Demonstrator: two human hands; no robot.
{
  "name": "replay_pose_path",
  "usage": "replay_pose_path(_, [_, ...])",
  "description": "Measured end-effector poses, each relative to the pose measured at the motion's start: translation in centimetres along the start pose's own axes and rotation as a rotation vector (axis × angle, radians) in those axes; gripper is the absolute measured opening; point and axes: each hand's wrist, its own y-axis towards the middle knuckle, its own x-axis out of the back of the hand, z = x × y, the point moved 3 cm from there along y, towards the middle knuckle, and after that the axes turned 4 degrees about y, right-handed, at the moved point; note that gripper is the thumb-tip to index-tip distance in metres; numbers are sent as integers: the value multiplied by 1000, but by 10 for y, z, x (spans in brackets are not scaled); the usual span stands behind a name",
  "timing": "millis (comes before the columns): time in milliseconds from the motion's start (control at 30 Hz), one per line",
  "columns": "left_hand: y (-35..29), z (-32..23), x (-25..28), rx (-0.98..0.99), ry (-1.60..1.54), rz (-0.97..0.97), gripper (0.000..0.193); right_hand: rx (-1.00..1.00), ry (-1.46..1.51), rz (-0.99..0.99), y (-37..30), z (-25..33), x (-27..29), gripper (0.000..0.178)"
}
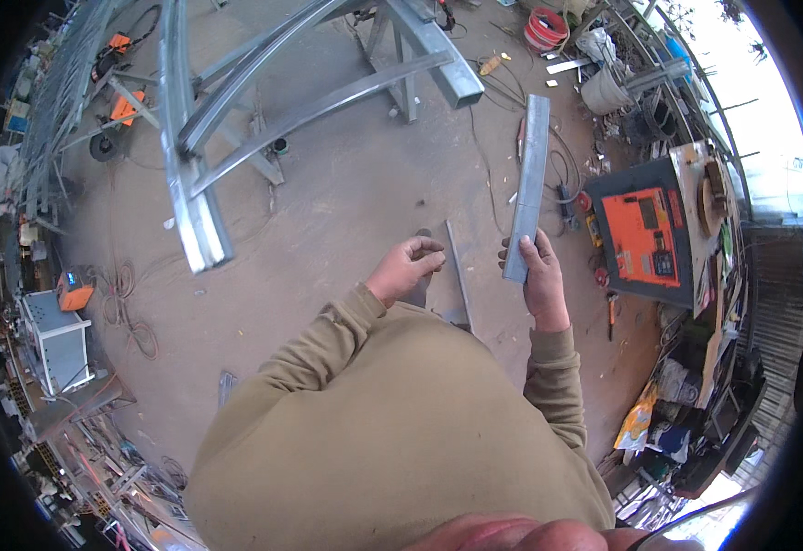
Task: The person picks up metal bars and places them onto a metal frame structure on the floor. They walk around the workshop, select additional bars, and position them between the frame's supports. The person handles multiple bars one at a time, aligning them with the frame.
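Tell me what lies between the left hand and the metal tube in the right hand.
In the head view, a thin metal strip stands between the left hand and the metal tube gripped by the right hand; behind it, bare floor.

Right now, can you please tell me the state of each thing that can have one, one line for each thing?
Right hand: closed around the lower end of a metal bar.
Metal bar: held off the floor, pointing away from the person.
Left hand: fingers curled, holding nothing that shows.
Thin steel strip: lying flat on the floor between the hands.
Steel frame: resting on the floor.
Orange machine: standing at the right; on or off, cannot tell.
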Motion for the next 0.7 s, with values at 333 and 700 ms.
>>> replay_pose_path(333, [214, -104, -1, 10, -341, -294, 19, -297, 65, 276, 279, 80, 35, 34])
replay_pose_path(700, [338, -114, 62, -104, -875, -918, 32, -615, -125, 615, 490, 61, 15, 48])
